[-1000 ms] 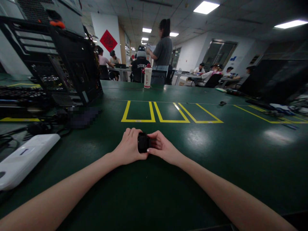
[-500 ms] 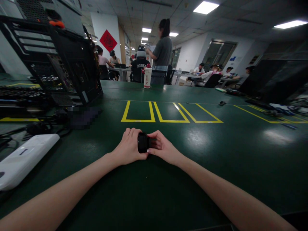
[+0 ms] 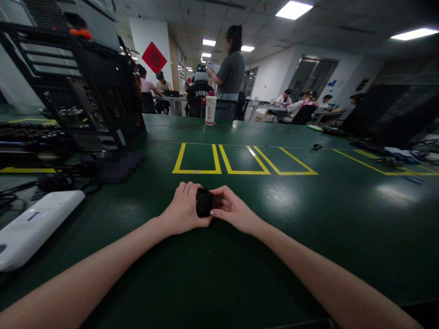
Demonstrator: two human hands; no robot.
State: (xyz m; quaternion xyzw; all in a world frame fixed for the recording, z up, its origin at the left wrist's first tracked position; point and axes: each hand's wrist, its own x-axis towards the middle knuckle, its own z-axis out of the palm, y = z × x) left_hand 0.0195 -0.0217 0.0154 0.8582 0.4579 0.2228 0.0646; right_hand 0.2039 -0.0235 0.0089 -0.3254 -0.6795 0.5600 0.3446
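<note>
A small black object (image 3: 204,203) is held between my two hands, low over the green table (image 3: 212,278). My left hand (image 3: 185,209) wraps round its left side, thumb below and fingers over the top. At its right side, the fingertips and thumb of my right hand (image 3: 231,211) grip the edge. What the object is cannot be made out. Beyond the hands, yellow tape outlines (image 3: 197,172) mark the tabletop.
A black computer case (image 3: 113,100) stands at the left, with cables near it. A white device (image 3: 41,224) lies at the left edge. A cup (image 3: 210,110) stands at the far edge. Tools (image 3: 394,160) lie at the right. A person (image 3: 232,73) stands beyond.
</note>
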